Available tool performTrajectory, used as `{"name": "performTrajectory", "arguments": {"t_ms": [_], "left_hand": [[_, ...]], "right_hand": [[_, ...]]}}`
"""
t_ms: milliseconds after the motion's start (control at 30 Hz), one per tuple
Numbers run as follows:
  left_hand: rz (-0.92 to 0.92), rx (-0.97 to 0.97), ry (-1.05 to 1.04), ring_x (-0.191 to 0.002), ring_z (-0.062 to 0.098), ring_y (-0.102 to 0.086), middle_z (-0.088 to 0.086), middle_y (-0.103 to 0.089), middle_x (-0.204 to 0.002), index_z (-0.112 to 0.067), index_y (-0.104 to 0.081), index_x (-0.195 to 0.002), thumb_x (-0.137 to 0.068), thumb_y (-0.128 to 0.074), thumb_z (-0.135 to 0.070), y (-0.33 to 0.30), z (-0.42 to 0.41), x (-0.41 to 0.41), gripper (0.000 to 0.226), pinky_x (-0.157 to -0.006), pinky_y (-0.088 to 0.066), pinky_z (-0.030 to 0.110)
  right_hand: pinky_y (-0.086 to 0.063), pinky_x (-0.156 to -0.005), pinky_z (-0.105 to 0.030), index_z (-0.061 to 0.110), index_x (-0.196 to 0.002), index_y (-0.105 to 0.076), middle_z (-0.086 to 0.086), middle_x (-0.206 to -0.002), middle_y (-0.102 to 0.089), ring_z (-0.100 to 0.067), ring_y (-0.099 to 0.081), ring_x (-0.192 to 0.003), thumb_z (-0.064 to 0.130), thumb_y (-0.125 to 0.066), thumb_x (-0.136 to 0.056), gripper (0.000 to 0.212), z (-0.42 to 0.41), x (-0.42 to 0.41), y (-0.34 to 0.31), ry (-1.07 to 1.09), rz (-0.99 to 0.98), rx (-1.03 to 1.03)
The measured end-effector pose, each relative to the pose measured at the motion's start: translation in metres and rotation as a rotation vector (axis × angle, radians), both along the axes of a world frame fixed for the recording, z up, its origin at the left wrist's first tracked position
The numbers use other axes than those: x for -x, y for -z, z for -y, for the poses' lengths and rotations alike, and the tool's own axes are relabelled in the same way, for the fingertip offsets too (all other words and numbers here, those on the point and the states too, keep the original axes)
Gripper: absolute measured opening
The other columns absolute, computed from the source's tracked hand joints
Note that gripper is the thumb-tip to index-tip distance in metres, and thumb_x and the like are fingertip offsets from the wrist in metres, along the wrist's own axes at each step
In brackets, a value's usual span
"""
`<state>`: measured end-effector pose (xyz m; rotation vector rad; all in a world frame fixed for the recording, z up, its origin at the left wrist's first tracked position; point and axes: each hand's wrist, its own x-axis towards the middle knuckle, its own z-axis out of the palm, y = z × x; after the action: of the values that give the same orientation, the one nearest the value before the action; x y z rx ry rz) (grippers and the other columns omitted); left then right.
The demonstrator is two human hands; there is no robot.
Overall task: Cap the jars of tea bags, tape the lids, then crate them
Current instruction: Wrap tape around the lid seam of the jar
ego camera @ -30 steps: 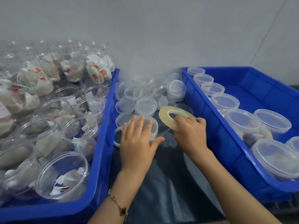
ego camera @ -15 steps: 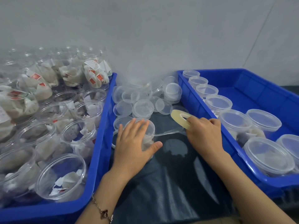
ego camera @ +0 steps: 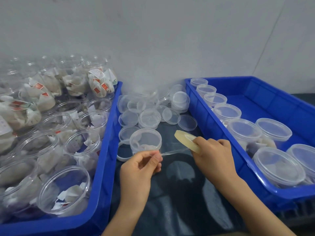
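Note:
A capped clear jar of tea bags (ego camera: 145,139) stands on the dark mat between two blue crates. My left hand (ego camera: 141,165) sits just in front of the jar and pinches the free end of a clear tape strip (ego camera: 175,152). The strip runs right to a yellowish tape roll (ego camera: 186,139), which my right hand (ego camera: 212,155) grips, tilted, beside the right crate. Whether the strip touches the jar's lid I cannot tell.
The left blue crate (ego camera: 105,159) holds several open jars of tea bags (ego camera: 64,189). The right blue crate (ego camera: 221,143) holds several capped jars (ego camera: 279,167). Loose clear lids (ego camera: 150,116) lie piled on the mat near the grey wall.
My left hand has come off the jar's lid and now pinches the tape end in front of the jar. My right hand has drawn the roll further right, stretching the strip.

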<state>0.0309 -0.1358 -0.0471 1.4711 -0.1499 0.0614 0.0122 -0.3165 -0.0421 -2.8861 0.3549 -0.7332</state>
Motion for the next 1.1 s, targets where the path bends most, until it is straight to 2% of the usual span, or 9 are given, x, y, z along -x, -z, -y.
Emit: {"name": "performTrajectory", "arguments": {"t_ms": [133, 233, 367, 467, 567, 667, 733, 900, 1100], "left_hand": [[-0.028, -0.034, 0.080, -0.062, 0.011, -0.068, 0.007, -0.073, -0.070, -0.013, -0.073, -0.081, -0.079, -0.068, 0.002, 0.004, -0.013, -0.003, 0.016, -0.060, -0.051, 0.011], [-0.071, -0.005, 0.114, -0.064, 0.012, -0.068, 0.009, -0.073, -0.073, -0.006, -0.071, -0.087, -0.084, -0.061, 0.005, 0.007, -0.018, -0.005, 0.014, -0.062, -0.054, 0.016], [-0.068, 0.011, 0.145, -0.068, 0.013, -0.068, 0.009, -0.073, -0.077, -0.003, -0.069, -0.087, -0.088, -0.057, -0.002, 0.006, -0.019, -0.006, 0.012, -0.061, -0.056, 0.021], [-0.079, 0.009, 0.188, -0.073, 0.015, -0.069, 0.007, -0.073, -0.080, -0.002, -0.067, -0.086, -0.091, -0.054, -0.003, 0.007, -0.017, -0.008, 0.013, -0.062, -0.056, 0.022], [-0.099, 0.005, 0.242, -0.073, 0.017, -0.070, 0.008, -0.073, -0.081, 0.002, -0.064, -0.087, -0.093, -0.052, -0.002, 0.009, -0.015, -0.008, 0.014, -0.062, -0.055, 0.021], [-0.111, -0.087, 0.324, -0.074, 0.019, -0.071, 0.007, -0.073, -0.080, -0.002, -0.065, -0.088, -0.093, -0.053, -0.004, 0.017, -0.016, -0.009, 0.013, -0.064, -0.055, 0.022], [-0.122, -0.167, 0.379, -0.076, 0.020, -0.071, 0.007, -0.073, -0.081, -0.008, -0.067, -0.089, -0.093, -0.054, -0.004, 0.023, -0.020, -0.009, 0.013, -0.067, -0.055, 0.023], [-0.121, -0.268, 0.410, -0.082, 0.017, -0.071, 0.002, -0.074, -0.086, -0.013, -0.067, -0.091, -0.094, -0.052, -0.005, 0.031, -0.032, -0.011, 0.018, -0.068, -0.055, 0.024], [-0.154, -0.234, 0.339, -0.079, 0.016, -0.071, 0.002, -0.074, -0.083, -0.011, -0.066, -0.091, -0.094, -0.048, 0.001, 0.038, -0.040, -0.011, 0.021, -0.066, -0.055, 0.022]], "right_hand": [[-0.025, -0.067, -0.032, 0.017, -0.072, -0.062, 0.012, -0.049, -0.019, -0.021, -0.030, -0.051, 0.002, -0.067, -0.072, 0.015, 0.002, -0.001, 0.003, -0.016, -0.019, 0.026], [-0.022, -0.070, -0.030, 0.027, -0.096, -0.061, 0.009, -0.057, -0.035, -0.020, -0.039, -0.063, 0.017, -0.053, -0.084, 0.017, 0.001, -0.001, 0.008, -0.025, -0.165, 0.097], [-0.026, -0.065, -0.031, 0.035, -0.118, -0.044, 0.006, -0.087, -0.065, -0.022, -0.059, -0.083, 0.038, -0.045, -0.092, 0.026, -0.003, 0.007, 0.010, -0.116, -0.304, 0.034], [-0.033, -0.065, -0.032, 0.038, -0.129, -0.033, 0.007, -0.109, -0.064, -0.025, -0.059, -0.094, 0.037, -0.043, -0.092, 0.039, -0.010, 0.018, 0.023, -0.183, -0.388, 0.035], [-0.041, -0.080, -0.032, 0.040, -0.139, -0.015, 0.011, -0.132, -0.052, -0.022, -0.053, -0.113, 0.046, -0.047, -0.088, 0.061, -0.014, 0.026, 0.035, -0.298, -0.478, -0.086], [-0.039, -0.076, -0.030, 0.045, -0.142, 0.013, 0.001, -0.105, -0.063, -0.018, -0.058, -0.099, 0.076, -0.042, -0.076, 0.091, -0.021, 0.029, 0.041, -0.369, -0.654, -0.212], [-0.038, -0.068, -0.029, 0.048, -0.139, 0.024, 0.004, -0.078, -0.058, -0.013, -0.057, -0.081, 0.081, -0.031, -0.076, 0.090, -0.024, 0.029, 0.045, -0.349, -0.665, -0.257], [-0.039, -0.074, -0.031, 0.048, -0.145, -0.007, -0.002, -0.098, -0.064, -0.019, -0.059, -0.095, 0.069, -0.025, -0.089, 0.062, -0.026, 0.025, 0.052, -0.370, -0.605, -0.206], [-0.032, -0.100, -0.031, 0.040, -0.142, -0.029, 0.005, -0.131, -0.044, -0.020, -0.037, -0.124, 0.051, -0.035, -0.095, 0.049, -0.034, 0.023, 0.058, -0.392, -0.475, 0.073]]}}
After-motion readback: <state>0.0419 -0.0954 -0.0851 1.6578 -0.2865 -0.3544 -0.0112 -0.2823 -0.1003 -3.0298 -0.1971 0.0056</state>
